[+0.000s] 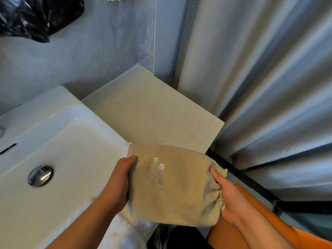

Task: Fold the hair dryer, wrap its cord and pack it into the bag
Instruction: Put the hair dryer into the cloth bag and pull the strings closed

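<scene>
While it hangs between two bare hands just above the near corner of a white sink (75, 114), a beige drawstring bag (176, 191) lies on its side, bulging, its contents hidden by the cloth. The left hand (116, 182) grips the bag's closed bottom end, thumb laid across the top and the fingers tucked out of sight beneath. The right hand (228, 200) clasps the opposite end, its fingers curled round the gathered, puckered mouth, which is drawn tight. Pale printed lettering (159, 174) runs across the upper face of the bag, too blurred to read. Below the right forearm an orange garment (265, 218) fills the lower right corner, and a dark object (170, 238) that cannot be made out sits under the bag at the bottom edge.

Left of the hands, the basin slopes down to a chrome drain stopper (40, 175). Just beyond the bag a pale stone tabletop (152, 112) adjoins the sink and runs back into the corner of a blue-grey wall (98, 51). A pleated shower curtain (260, 78) hangs along the tabletop's right side and covers the right half of the view. Farthest back, at the upper left, a crumpled black plastic bag (36, 15) rests against the wall above the sink.
</scene>
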`<state>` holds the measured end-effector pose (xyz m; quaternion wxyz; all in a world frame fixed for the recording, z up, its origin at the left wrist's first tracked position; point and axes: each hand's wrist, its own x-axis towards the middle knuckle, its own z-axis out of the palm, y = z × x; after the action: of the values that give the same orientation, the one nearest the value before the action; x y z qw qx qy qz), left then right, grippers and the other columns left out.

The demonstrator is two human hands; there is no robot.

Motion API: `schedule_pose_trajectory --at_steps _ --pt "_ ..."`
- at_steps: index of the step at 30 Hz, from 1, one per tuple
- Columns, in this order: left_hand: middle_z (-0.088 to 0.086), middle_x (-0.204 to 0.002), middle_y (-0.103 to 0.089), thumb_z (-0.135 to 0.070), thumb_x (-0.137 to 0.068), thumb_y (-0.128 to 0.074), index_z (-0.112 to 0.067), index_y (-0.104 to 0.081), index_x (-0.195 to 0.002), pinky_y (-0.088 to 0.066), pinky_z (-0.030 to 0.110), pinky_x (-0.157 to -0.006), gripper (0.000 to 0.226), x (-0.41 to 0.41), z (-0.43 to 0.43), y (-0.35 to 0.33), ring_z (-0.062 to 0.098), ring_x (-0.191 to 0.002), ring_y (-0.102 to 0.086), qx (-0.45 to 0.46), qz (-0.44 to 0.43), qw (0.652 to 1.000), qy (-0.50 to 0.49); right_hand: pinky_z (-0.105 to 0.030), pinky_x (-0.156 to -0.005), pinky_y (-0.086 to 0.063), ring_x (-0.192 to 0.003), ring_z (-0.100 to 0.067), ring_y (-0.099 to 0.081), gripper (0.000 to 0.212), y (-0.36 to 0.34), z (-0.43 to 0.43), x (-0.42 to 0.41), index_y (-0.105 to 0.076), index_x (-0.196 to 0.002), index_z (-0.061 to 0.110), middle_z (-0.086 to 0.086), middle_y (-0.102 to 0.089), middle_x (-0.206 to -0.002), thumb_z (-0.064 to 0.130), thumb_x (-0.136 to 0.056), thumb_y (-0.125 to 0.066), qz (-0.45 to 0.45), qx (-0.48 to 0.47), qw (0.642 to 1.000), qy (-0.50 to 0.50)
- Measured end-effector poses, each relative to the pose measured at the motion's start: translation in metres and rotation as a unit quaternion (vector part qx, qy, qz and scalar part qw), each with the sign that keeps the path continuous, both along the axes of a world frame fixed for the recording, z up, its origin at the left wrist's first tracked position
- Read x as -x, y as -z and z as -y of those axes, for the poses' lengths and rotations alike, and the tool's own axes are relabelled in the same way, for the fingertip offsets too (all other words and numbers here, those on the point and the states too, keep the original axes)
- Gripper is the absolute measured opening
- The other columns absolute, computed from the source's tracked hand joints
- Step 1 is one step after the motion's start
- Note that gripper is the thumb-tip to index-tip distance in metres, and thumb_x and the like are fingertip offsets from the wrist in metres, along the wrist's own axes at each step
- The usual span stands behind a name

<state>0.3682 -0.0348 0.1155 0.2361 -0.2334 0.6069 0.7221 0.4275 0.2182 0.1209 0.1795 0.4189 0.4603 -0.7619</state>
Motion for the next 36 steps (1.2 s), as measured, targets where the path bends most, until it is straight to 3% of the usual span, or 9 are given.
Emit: schedule_pose_trajectory --at_steps 4,7,13,16,20,23,26,30,36 --pt "0.008 -0.095 -0.077 -0.038 -0.099 -0.039 -0.022 -0.080 -0.080 -0.051 0.041 -0.082 0.049 0.029 -0.009 0.003 0.022 -0.090 -0.072 -0.016 -0.002 1.000 -0.009 -0.041 -0.086 -0.051 -0.099 -0.032 -0.069 0.046 -0.002 -0.013 0.044 -0.069 -0.113 0.011 -0.016 -0.075 -0.102 0.041 -0.080 -0.063 -0.005 -0.013 1.000 -0.021" --pt "0.011 -0.100 -0.076 -0.038 -0.098 -0.041 -0.018 -0.079 -0.087 -0.051 0.044 -0.087 0.045 0.048 -0.019 0.004 0.025 -0.095 -0.071 -0.026 -0.001 0.999 -0.047 -0.042 -0.087 -0.051 -0.103 -0.032 -0.067 0.042 -0.002 -0.025 0.080 -0.066 -0.116 0.011 -0.015 -0.075 -0.102 0.039 -0.086 -0.061 -0.009 -0.011 0.999 -0.048" --pt "0.010 -0.096 -0.077 -0.037 -0.096 -0.047 -0.012 -0.074 -0.101 -0.052 0.041 -0.082 0.037 0.085 -0.056 0.009 0.024 -0.092 -0.072 -0.011 0.012 0.984 -0.180 -0.042 -0.094 -0.051 -0.104 -0.027 -0.069 0.053 0.013 -0.057 0.164 -0.066 -0.118 0.014 -0.010 -0.074 -0.110 0.047 -0.076 -0.066 -0.025 -0.031 0.987 -0.156" --pt "0.010 -0.092 -0.077 -0.041 -0.093 -0.051 -0.013 -0.075 -0.099 -0.053 0.042 -0.082 0.037 0.099 -0.085 0.009 0.028 -0.092 -0.071 -0.018 0.039 0.968 -0.247 -0.040 -0.088 -0.052 -0.103 -0.027 -0.069 0.051 0.018 -0.082 0.205 -0.068 -0.115 0.014 -0.010 -0.075 -0.108 0.047 -0.076 -0.065 -0.010 -0.018 0.977 -0.211" --pt "0.011 -0.092 -0.077 -0.043 -0.092 -0.053 -0.013 -0.074 -0.099 -0.052 0.039 -0.077 0.037 0.117 -0.125 0.006 0.027 -0.088 -0.071 -0.025 0.072 0.949 -0.306 -0.044 -0.099 -0.049 -0.105 -0.029 -0.068 0.052 0.020 -0.116 0.253 -0.070 -0.113 0.013 -0.012 -0.075 -0.108 0.048 -0.075 -0.066 0.003 -0.003 0.962 -0.273" --pt "0.009 -0.089 -0.078 -0.044 -0.092 -0.053 -0.013 -0.073 -0.102 -0.052 0.039 -0.078 0.038 0.131 -0.149 0.004 0.027 -0.089 -0.070 -0.016 0.080 0.936 -0.342 -0.042 -0.094 -0.052 -0.101 -0.027 -0.070 0.045 0.020 -0.135 0.287 -0.071 -0.110 0.012 -0.012 -0.076 -0.104 0.046 -0.081 -0.063 0.000 0.005 0.951 -0.310" --pt "0.009 -0.096 -0.077 -0.044 -0.091 -0.054 -0.014 -0.071 -0.108 -0.052 0.039 -0.079 0.039 0.142 -0.164 0.003 0.027 -0.095 -0.070 -0.010 0.084 0.922 -0.378 -0.037 -0.088 -0.053 -0.100 -0.025 -0.071 0.055 0.023 -0.143 0.314 -0.069 -0.114 0.013 -0.010 -0.076 -0.106 0.048 -0.071 -0.068 0.000 0.012 0.939 -0.345" --pt "0.011 -0.104 -0.076 -0.048 -0.089 -0.055 -0.016 -0.070 -0.113 -0.053 0.042 -0.084 0.043 0.152 -0.168 0.004 0.028 -0.101 -0.070 -0.003 0.092 0.910 -0.405 -0.041 -0.097 -0.050 -0.104 -0.026 -0.069 0.061 0.032 -0.143 0.343 -0.066 -0.119 0.016 -0.009 -0.074 -0.110 0.052 -0.069 -0.070 0.007 0.023 0.923 -0.385" --pt "0.006 -0.111 -0.074 -0.065 -0.065 -0.063 -0.023 -0.067 -0.116 -0.053 0.050 -0.092 0.066 0.171 -0.145 0.026 0.026 -0.102 -0.070 0.023 0.108 0.891 -0.441 -0.047 -0.103 -0.047 -0.105 -0.028 -0.069 0.061 0.047 -0.115 0.378 -0.067 -0.117 0.016 -0.010 -0.074 -0.109 0.053 -0.069 -0.070 0.019 0.014 0.899 -0.438"
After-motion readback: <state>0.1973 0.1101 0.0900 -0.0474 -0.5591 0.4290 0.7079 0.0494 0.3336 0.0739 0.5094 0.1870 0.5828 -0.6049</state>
